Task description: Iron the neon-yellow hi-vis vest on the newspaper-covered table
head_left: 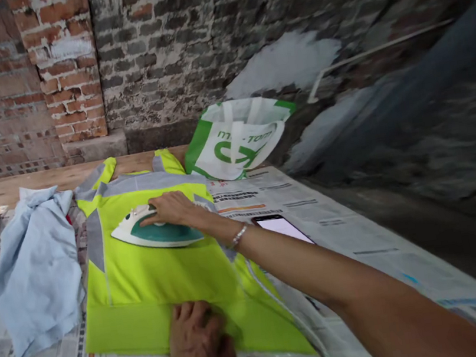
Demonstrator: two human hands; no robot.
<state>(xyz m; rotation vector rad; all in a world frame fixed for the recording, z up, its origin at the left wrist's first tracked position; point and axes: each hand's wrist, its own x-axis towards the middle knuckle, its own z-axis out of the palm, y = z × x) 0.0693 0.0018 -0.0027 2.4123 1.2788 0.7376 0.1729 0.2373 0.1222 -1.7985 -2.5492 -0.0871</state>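
One iron (170, 234), clasped in the right grip (173, 208), lies sole-down on the middle of one yellow shirt (145, 276), tip toward 9 o'clock, while the left grip (199, 340) rests on the shirt at 6 o'clock, probably to steady it, though whether it pinches cloth cannot be told. Around the shirt, presumably spread flat to bare its surface, are one blue garment (41, 273) at 9 o'clock, one bag (237, 143) at 1 and one phone (281, 227) at 3; newspaper (333, 236), presumably protective, covers much of the desk (137, 162).

Dim, diffuse light; brick wall (182, 43) dark, blurred toward right edge.
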